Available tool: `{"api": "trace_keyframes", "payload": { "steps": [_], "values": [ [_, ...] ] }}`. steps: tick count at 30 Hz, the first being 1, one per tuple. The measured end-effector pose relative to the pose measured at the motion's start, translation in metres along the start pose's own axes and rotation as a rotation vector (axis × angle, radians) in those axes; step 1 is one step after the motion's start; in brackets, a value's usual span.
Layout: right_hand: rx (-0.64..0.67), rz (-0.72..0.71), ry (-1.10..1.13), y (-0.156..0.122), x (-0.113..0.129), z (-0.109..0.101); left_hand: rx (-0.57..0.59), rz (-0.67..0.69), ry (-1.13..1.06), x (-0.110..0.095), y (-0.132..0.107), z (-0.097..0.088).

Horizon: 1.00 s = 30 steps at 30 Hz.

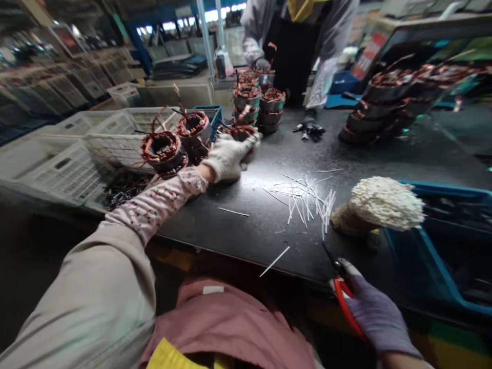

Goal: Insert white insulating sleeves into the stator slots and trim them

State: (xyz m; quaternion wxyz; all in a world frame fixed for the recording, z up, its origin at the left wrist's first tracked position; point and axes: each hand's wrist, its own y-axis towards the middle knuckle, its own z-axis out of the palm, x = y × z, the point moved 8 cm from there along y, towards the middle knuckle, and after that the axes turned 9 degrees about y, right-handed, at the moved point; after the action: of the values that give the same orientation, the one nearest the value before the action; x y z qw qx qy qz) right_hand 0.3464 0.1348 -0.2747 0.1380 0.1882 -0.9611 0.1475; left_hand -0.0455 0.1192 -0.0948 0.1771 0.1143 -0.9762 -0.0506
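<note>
My left hand, in a white glove, reaches far across the black table and closes over a copper-wound motor stator. More stators stand to its left and in stacks behind. My right hand, in a purple glove, is at the near table edge, wrapped round red-handled cutters. A scatter of thin white tubes lies between the hands, beside a thick bundle of white tubes.
White plastic crates stand at the left. A blue bin sits at the right. Another person stands across the table, a dark-gloved hand on it. A pile of stators lies at far right.
</note>
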Motion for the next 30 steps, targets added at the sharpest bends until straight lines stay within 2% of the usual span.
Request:
{"api": "trace_keyframes", "payload": {
  "steps": [3,5,7,9,11,12,13,14,15,17,18,20,22,24,27,29,30],
  "values": [
    [0.091,0.105,-0.025,-0.003,-0.006,-0.005,0.085,-0.077,0.050,0.035,0.026,0.030],
    [0.083,0.154,-0.027,-0.007,-0.017,-0.011,0.105,-0.079,0.051,0.041,0.031,0.042],
    [0.051,0.195,-0.019,-0.012,-0.029,-0.018,0.025,-0.069,0.055,0.034,0.024,0.039],
    [0.006,0.222,-0.010,-0.014,-0.039,-0.025,-0.157,0.015,0.027,0.008,0.014,0.025],
    [-0.018,0.252,-0.018,-0.013,-0.042,-0.031,-0.279,0.205,-0.072,-0.036,0.008,0.019],
    [-0.022,0.272,-0.029,-0.011,-0.042,-0.033,-0.254,0.299,-0.145,-0.061,0.012,0.026],
    [-0.021,0.296,-0.041,-0.009,-0.041,-0.036,-0.180,0.350,-0.223,-0.083,0.021,0.039],
    [-0.022,0.325,-0.050,-0.007,-0.039,-0.037,-0.090,0.324,-0.295,-0.101,0.035,0.056],
    [-0.029,0.353,-0.056,-0.005,-0.038,-0.039,-0.020,0.219,-0.356,-0.112,0.052,0.074],
    [-0.052,0.418,-0.049,-0.002,-0.036,-0.041,0.043,0.111,-0.383,-0.136,0.081,0.103],
    [-0.065,0.449,-0.037,0.000,-0.036,-0.041,0.059,0.102,-0.389,-0.149,0.091,0.113],
    [-0.091,0.501,-0.009,0.003,-0.033,-0.040,0.085,0.169,-0.402,-0.173,0.101,0.126],
    [-0.111,0.541,0.013,0.009,-0.029,-0.040,0.112,0.263,-0.430,-0.191,0.102,0.127],
    [-0.112,0.581,0.019,0.017,-0.024,-0.042,0.130,0.328,-0.463,-0.202,0.109,0.118],
    [-0.113,0.599,-0.007,0.027,-0.020,-0.043,0.126,0.385,-0.522,-0.218,0.149,0.100],
    [-0.235,0.518,-0.030,0.024,-0.007,-0.045,0.179,0.441,-0.572,-0.239,0.180,0.100],
    [-0.331,0.432,-0.028,0.019,0.006,-0.045,0.219,0.499,-0.580,-0.253,0.190,0.103]
  ]
}}
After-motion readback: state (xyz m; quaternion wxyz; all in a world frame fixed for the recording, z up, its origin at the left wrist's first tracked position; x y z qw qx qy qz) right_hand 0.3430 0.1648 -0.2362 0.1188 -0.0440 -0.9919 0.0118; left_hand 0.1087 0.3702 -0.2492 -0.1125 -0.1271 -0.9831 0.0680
